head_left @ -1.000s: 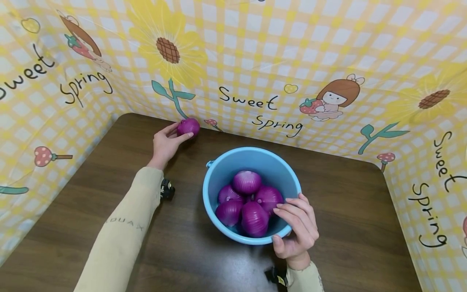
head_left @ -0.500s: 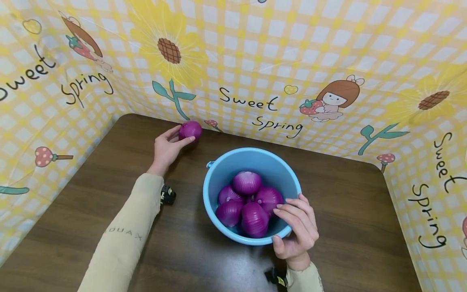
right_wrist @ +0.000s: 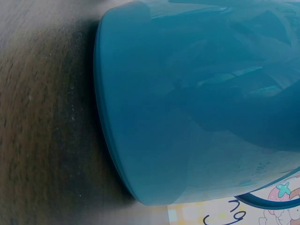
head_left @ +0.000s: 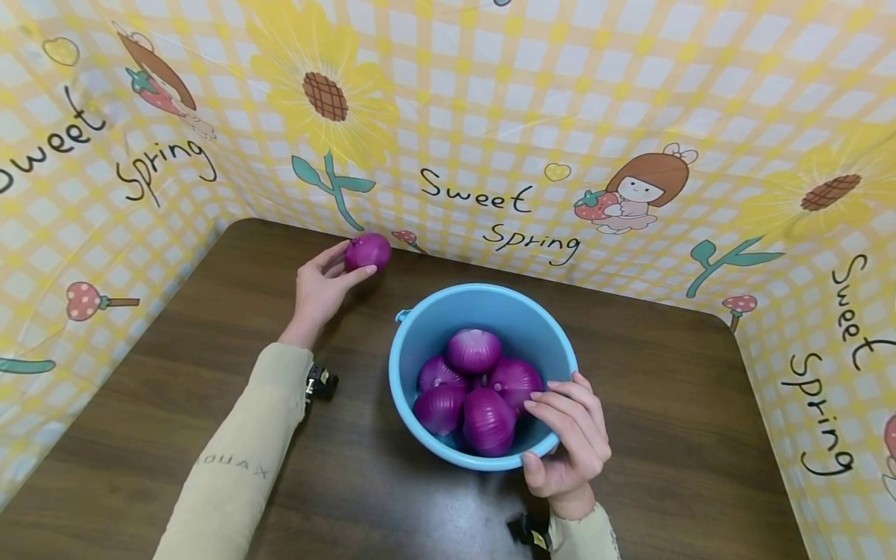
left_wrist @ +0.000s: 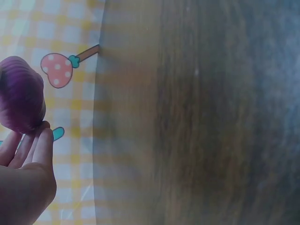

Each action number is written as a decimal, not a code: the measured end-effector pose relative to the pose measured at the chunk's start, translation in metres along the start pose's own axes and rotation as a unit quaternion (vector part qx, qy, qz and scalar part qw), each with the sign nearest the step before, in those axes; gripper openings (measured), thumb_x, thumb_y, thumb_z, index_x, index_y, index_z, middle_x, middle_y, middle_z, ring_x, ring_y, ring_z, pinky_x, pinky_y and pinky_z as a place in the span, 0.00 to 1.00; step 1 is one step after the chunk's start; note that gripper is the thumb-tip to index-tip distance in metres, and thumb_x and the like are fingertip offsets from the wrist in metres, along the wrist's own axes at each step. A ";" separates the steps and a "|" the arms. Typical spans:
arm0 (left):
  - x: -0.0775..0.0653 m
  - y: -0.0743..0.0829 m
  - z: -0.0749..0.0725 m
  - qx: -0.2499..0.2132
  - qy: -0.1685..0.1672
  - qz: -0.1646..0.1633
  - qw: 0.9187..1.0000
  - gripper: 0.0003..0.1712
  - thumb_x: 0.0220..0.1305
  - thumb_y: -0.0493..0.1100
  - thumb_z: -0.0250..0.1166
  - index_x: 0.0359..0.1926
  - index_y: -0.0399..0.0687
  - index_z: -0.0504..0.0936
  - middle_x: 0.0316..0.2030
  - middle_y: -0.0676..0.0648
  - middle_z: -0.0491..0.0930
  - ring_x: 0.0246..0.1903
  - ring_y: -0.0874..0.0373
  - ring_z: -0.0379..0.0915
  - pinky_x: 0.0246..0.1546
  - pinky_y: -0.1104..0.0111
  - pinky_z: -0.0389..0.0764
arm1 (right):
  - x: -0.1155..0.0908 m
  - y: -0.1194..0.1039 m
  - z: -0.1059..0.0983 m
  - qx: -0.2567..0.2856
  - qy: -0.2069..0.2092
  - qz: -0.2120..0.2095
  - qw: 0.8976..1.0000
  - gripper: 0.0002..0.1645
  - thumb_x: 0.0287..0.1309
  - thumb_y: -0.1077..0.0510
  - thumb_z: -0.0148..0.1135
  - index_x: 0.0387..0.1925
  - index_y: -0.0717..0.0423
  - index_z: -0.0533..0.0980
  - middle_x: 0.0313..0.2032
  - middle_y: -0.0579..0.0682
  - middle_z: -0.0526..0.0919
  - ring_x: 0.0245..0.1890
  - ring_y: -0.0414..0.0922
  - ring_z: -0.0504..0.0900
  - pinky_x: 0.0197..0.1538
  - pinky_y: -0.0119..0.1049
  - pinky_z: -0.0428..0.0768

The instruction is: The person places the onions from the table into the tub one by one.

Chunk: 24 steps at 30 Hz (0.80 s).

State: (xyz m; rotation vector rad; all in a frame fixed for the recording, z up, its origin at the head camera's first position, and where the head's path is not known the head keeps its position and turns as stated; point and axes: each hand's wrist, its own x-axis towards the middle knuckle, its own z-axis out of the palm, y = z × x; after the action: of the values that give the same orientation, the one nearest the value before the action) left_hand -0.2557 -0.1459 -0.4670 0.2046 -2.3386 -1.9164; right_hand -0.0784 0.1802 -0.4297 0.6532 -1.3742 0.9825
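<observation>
My left hand grips a purple onion between thumb and fingers near the table's back edge. In the left wrist view that onion shows at the left, with fingers reaching up along its lower side. A blue bucket stands mid-table with several purple onions lying inside. My right hand holds the bucket's rim at the near right, its thumb outside and its fingers over the inner wall. The right wrist view is mostly filled by the bucket's outer side; the hand itself is out of that view.
The dark wooden table is bordered at the back and both sides by a yellow checked cloth with printed flowers and lettering. A small lug juts from the bucket's left rim. A black wrist device sits at the left cuff.
My left hand has drawn slightly toward me and to the right with the onion in its grip. The right hand and the bucket have stayed in place.
</observation>
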 end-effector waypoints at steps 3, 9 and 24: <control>-0.004 0.002 0.000 -0.003 -0.006 0.001 1.000 0.47 0.55 0.58 0.79 0.71 0.47 0.73 0.69 0.43 0.71 0.65 0.50 0.70 0.63 0.61 0.73 | 0.000 0.000 0.000 -0.001 -0.001 0.001 1.000 0.32 0.60 0.40 0.64 0.20 0.68 0.83 0.22 0.61 0.84 0.28 0.60 0.79 0.56 0.54 0.78; -0.011 0.006 0.000 -0.003 -0.012 0.004 1.000 0.45 0.55 0.57 0.79 0.71 0.49 0.73 0.69 0.44 0.70 0.66 0.50 0.69 0.63 0.61 0.73 | 0.000 0.000 -0.001 -0.001 -0.002 0.001 1.000 0.32 0.60 0.40 0.64 0.20 0.68 0.83 0.22 0.61 0.84 0.28 0.60 0.80 0.56 0.54 0.78; -0.029 0.023 0.002 -0.018 -0.018 0.024 0.999 0.40 0.59 0.47 0.78 0.70 0.45 0.74 0.68 0.43 0.72 0.65 0.49 0.71 0.63 0.60 0.73 | 0.000 0.000 -0.001 -0.001 -0.008 0.003 1.000 0.32 0.60 0.40 0.63 0.21 0.68 0.83 0.23 0.61 0.84 0.28 0.60 0.80 0.57 0.54 0.78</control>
State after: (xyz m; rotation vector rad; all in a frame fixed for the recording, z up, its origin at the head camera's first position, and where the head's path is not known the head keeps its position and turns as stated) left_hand -0.2279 -0.1345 -0.4446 0.1104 -2.3073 -1.9550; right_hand -0.0784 0.1809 -0.4299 0.6567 -1.3916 0.9818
